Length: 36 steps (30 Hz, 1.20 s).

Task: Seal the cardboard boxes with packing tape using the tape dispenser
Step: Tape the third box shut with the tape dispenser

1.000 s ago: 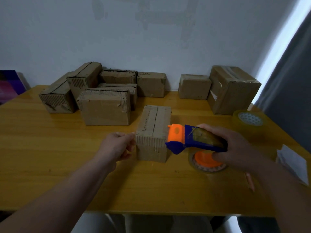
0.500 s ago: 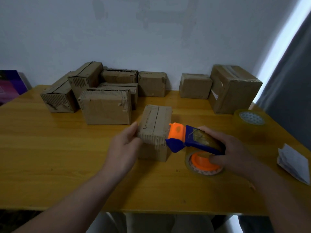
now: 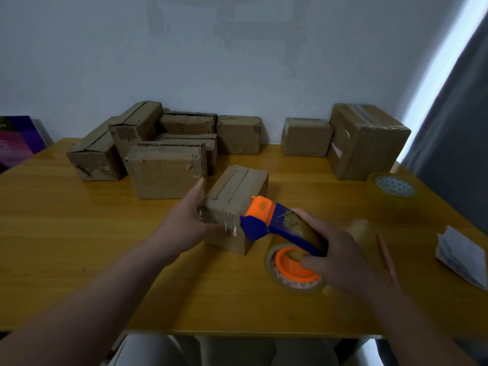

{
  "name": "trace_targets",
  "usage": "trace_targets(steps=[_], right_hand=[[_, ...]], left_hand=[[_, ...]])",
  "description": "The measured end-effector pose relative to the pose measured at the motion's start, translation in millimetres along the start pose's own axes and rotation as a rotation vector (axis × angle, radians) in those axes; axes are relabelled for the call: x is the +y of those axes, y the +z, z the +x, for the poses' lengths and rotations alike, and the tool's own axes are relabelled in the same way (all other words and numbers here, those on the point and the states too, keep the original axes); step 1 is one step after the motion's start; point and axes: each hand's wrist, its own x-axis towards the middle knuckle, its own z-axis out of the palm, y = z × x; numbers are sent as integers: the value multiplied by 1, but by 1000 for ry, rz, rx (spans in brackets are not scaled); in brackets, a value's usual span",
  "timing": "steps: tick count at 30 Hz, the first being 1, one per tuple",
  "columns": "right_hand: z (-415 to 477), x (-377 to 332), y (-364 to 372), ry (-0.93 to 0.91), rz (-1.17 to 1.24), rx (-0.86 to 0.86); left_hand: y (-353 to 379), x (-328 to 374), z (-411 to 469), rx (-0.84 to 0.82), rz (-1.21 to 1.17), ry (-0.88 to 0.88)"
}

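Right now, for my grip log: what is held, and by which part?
Right hand grips the tape dispenser by its blue handle; left hand rests open against the box.

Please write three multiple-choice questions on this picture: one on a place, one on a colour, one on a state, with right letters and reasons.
1. Where is the spare tape roll?
A. on a box
B. on the floor
C. on the table, far right

2. What colour is the head of the tape dispenser?
A. orange
B. green
C. white

3. What does the right hand do?
A. lies flat, empty
B. holds the tape dispenser
C. lifts a pencil

Answers: 1 C, it lies on the wood at the right; 2 A, orange above a blue body; 3 B, its fingers curl round the tape dispenser.
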Motion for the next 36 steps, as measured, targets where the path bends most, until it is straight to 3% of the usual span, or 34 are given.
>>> trace_targets(steps=[5, 10, 12, 16, 18, 22, 36], right_hand=[[-1, 1, 1, 20, -3, -1], [-1, -3, 2, 5, -14, 10], [-2, -3, 3, -9, -19, 22], [-2, -4, 7, -25, -17, 40], [-1, -5, 9, -39, -22, 40], [-1, -7, 8, -70, -43, 32], [-10, -42, -24, -190, -145, -38]], left_hand=[[-1, -9, 1, -35, -69, -11], [-9, -14, 3, -179, -83, -91], [-10, -10, 2, -157, 53, -53], [-2, 4, -5, 16, 633, 325], [5, 8, -5, -57, 775, 443], [13, 9, 2, -140, 933, 493], [13, 2, 6, -100, 943, 506]])
